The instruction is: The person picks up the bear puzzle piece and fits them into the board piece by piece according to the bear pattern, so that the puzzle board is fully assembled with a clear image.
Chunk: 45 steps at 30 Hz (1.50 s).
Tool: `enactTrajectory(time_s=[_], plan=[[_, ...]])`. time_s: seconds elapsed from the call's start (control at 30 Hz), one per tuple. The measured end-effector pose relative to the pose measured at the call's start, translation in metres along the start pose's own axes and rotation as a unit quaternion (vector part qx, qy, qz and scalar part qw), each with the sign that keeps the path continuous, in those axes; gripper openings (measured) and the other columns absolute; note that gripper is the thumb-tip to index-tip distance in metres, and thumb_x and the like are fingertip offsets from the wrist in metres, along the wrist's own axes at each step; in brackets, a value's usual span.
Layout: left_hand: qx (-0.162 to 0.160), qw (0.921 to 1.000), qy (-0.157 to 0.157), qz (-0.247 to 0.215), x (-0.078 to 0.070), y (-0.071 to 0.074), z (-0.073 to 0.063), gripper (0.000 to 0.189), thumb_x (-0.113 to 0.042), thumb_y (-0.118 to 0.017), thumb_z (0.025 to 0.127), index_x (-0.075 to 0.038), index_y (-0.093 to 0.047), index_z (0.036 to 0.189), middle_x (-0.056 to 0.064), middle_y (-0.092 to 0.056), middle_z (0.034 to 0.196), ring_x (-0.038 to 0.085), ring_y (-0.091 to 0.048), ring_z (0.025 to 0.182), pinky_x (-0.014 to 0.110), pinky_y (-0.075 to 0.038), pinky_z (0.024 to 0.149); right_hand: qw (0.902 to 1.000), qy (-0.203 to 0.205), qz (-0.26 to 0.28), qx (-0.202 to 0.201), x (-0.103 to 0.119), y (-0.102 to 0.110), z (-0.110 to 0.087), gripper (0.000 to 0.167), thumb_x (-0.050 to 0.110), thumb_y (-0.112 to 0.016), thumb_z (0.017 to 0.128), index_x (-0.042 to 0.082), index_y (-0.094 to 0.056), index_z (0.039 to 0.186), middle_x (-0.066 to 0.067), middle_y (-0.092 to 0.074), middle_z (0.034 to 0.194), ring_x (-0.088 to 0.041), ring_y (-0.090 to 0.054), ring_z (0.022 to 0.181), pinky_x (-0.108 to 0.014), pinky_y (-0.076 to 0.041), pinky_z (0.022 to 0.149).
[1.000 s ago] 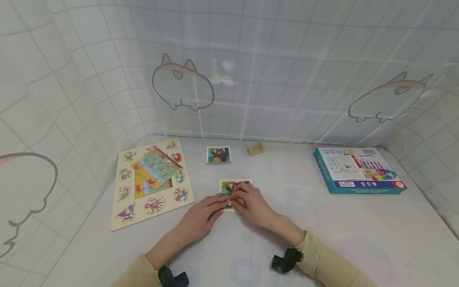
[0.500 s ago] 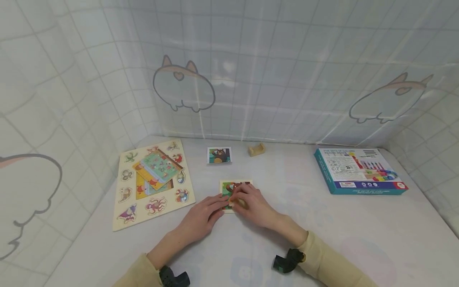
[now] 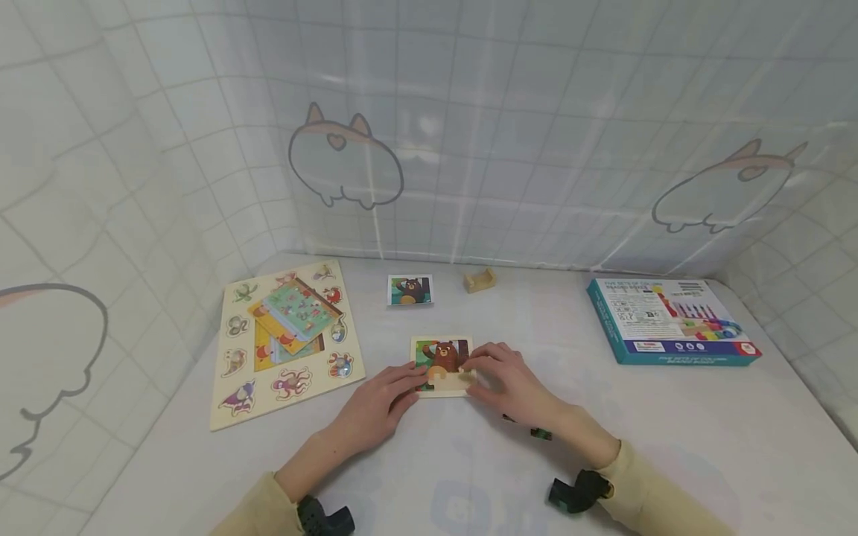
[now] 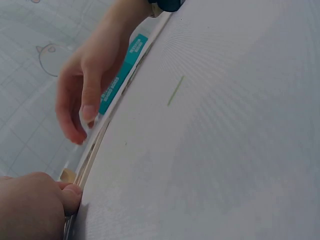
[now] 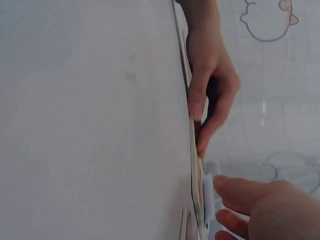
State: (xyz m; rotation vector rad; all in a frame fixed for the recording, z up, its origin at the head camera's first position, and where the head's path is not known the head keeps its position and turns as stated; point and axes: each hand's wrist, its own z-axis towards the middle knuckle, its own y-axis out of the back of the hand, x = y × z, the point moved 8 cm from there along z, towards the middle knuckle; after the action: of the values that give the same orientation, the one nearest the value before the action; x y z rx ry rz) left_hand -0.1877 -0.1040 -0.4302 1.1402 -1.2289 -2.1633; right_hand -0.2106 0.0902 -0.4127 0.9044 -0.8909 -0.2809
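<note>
A small wooden jigsaw board (image 3: 452, 385) with a bear picture lies in front of me in the head view. Bare wood shows in its lower right part. My left hand (image 3: 382, 400) holds its left edge, fingertips on top and thumb against the near edge. My right hand (image 3: 515, 385) is at the board's right side with thumb and fingers apart; I see nothing clearly held. Partly under that hand lie loose puzzle pieces (image 3: 541, 433). Behind the board is a bear picture card (image 3: 410, 290).
At left lies a wooden sea-animal puzzle board (image 3: 268, 391) with picture cards (image 3: 299, 309) stacked on it. A small wooden holder (image 3: 480, 280) stands at the back. A teal-sided box (image 3: 670, 320) lies at right. Patterned sheeting rises behind the table.
My right hand has lifted off the picture and moved right, uncovering the bear and a bare wood patch. Loose pieces now show under its wrist. My left hand stays in place.
</note>
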Motion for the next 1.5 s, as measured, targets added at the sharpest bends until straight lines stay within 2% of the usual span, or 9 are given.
enactTrajectory(time_s=[0.3,0.47,0.57,0.63,0.8,0.93,1.07,1.3,1.5], plan=[[0.002,1.0000,0.004,-0.003,0.000,0.000,0.000,0.033,-0.020,-0.063,0.100,-0.015,-0.066,0.132,-0.002,-0.060,0.142,0.019,-0.051,0.136,0.041,-0.046,0.111,0.9991,-0.041,-0.008,-0.006,-0.035,0.030,-0.025,0.032,0.029,-0.081,0.085,0.020,-0.072,0.114,0.009,-0.060,0.117,-0.013,-0.052,0.110,-0.045,-0.047,0.095],[0.003,1.0000,0.008,-0.001,0.001,0.000,0.000,0.032,-0.020,-0.062,0.100,-0.016,-0.067,0.131,-0.002,-0.059,0.142,0.019,-0.051,0.136,0.041,-0.045,0.111,0.9988,-0.048,0.004,-0.006,-0.050,0.038,-0.036,0.031,0.034,-0.083,0.083,0.022,-0.073,0.109,0.011,-0.060,0.110,-0.011,-0.053,0.103,-0.036,-0.049,0.091],[0.004,1.0000,0.008,-0.001,0.000,-0.001,0.000,0.032,-0.020,-0.062,0.100,-0.016,-0.067,0.131,-0.002,-0.059,0.142,0.019,-0.051,0.136,0.041,-0.045,0.111,0.9985,-0.049,0.019,0.012,-0.056,0.038,-0.041,0.031,0.036,-0.083,0.081,0.023,-0.073,0.107,0.010,-0.061,0.106,-0.010,-0.054,0.096,-0.029,-0.050,0.083],[0.004,1.0000,0.007,-0.002,-0.001,-0.001,0.001,0.032,-0.020,-0.062,0.100,-0.015,-0.067,0.131,-0.001,-0.060,0.142,0.019,-0.051,0.136,0.041,-0.045,0.111,0.9980,-0.052,0.021,0.031,-0.058,0.037,-0.042,0.032,0.040,-0.083,0.080,0.025,-0.073,0.106,0.010,-0.061,0.104,-0.010,-0.054,0.095,-0.028,-0.049,0.083],[0.004,1.0000,0.006,-0.003,-0.002,-0.002,0.001,0.032,-0.020,-0.062,0.100,-0.015,-0.067,0.131,-0.001,-0.060,0.142,0.019,-0.052,0.136,0.041,-0.045,0.111,0.9938,-0.069,0.020,0.085,-0.061,0.033,-0.046,0.037,0.050,-0.083,0.076,0.031,-0.069,0.105,0.015,-0.059,0.104,-0.008,-0.049,0.097,-0.037,-0.041,0.089],[0.005,0.9999,0.010,0.000,0.000,-0.002,0.001,0.032,-0.020,-0.062,0.100,-0.016,-0.067,0.131,-0.002,-0.059,0.142,0.019,-0.051,0.136,0.040,-0.045,0.111,0.9914,-0.078,0.022,0.103,-0.062,0.030,-0.046,0.034,0.051,-0.083,0.076,0.034,-0.066,0.101,0.018,-0.058,0.102,-0.007,-0.049,0.098,-0.041,-0.039,0.093],[0.004,0.9999,0.011,-0.002,0.001,0.000,0.000,0.032,-0.021,-0.063,0.100,-0.016,-0.067,0.132,-0.002,-0.059,0.142,0.019,-0.051,0.136,0.041,-0.046,0.111,0.9909,-0.081,0.032,0.102,-0.062,0.030,-0.045,0.028,0.045,-0.084,0.077,0.034,-0.066,0.096,0.018,-0.058,0.100,-0.007,-0.049,0.098,-0.041,-0.039,0.092],[0.003,1.0000,0.009,-0.001,0.001,0.000,0.000,0.032,-0.021,-0.062,0.100,-0.016,-0.067,0.132,-0.003,-0.059,0.142,0.019,-0.052,0.136,0.041,-0.046,0.110,0.9927,-0.067,0.048,0.088,-0.064,0.030,-0.043,0.019,0.040,-0.081,0.082,0.033,-0.069,0.094,0.018,-0.060,0.095,-0.009,-0.052,0.093,-0.029,-0.045,0.083],[0.001,1.0000,0.005,0.000,0.001,-0.001,0.001,0.032,-0.020,-0.063,0.100,-0.016,-0.067,0.131,-0.003,-0.060,0.142,0.019,-0.051,0.136,0.041,-0.046,0.110,0.9934,-0.062,0.059,0.076,-0.067,0.030,-0.042,0.015,0.037,-0.078,0.086,0.029,-0.070,0.097,0.016,-0.062,0.095,-0.009,-0.054,0.091,-0.027,-0.048,0.082]])
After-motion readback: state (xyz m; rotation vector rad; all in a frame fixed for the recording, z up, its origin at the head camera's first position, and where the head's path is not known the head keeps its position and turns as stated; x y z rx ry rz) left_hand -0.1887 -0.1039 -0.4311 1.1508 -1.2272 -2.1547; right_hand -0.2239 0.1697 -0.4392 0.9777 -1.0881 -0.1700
